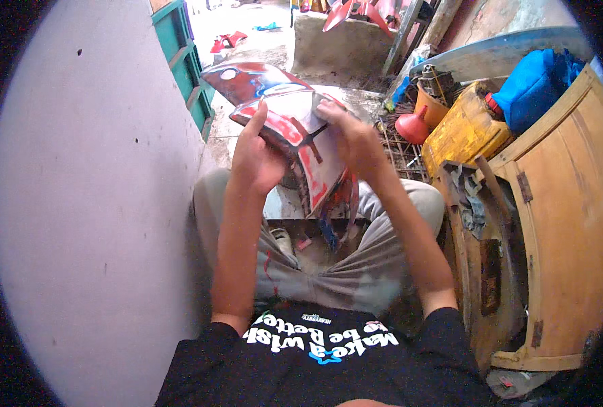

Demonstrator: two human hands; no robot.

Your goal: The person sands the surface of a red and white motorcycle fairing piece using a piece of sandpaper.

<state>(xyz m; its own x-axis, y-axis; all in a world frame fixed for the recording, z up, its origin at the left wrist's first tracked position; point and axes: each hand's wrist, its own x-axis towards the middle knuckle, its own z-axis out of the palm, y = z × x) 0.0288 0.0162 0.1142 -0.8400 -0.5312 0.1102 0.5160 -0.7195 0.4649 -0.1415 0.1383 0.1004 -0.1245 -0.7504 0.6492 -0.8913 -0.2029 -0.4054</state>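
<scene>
Panel check: the red-and-grey panel (274, 122) sits at 12 o'clock from my lap, above and past the grey trousers (376, 271), carried in the hands. Long axis runs roughly 11 to 5: broad glossy wing at the 11 end, narrow tip at 5, pointing back down between the knees. Left grip, the left hand (259, 163), is closed on the near-left edge, thumb up along the face, other fingers mostly hidden behind; panel middle is at 1-2 o'clock from it. Right grip, the right hand (361, 146), has bent fingers against the upper face; middle is at 9-10 from there. It's blurred, so I can't tell how far open it is or if anything's pinched under it. Right fingertips look nearer the middle; left has the edge. I'd key the next motion off that 11-5 axis.
</scene>
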